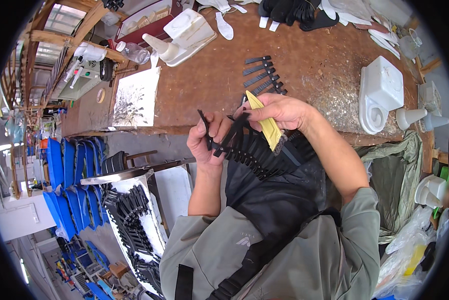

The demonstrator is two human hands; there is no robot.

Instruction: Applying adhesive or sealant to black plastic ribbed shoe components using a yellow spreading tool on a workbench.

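Note:
My left hand (204,137) is closed on a short black strap (204,123) in front of my body. In my right hand (282,112) is a yellow-handled brush (265,120), its dark bristles pointing down toward my lap. Another black strap piece (232,135) spans the gap between the hands; I cannot tell which hand holds it. Across my dark apron (272,192) lies a fanned row of black straps (257,162) with small metal studs, partly under the right hand. Beyond the hands, several similar straps (262,75) lie in a row on the brown table.
White glue pots (187,32) (382,87) stand at the table's left and right. A white sheet (134,102) with dark smears and a clear bottle (133,52) are at left. Beside me, a tray (152,215) holds many black straps. Dark and white sole-shaped pieces (289,10) lie at the back.

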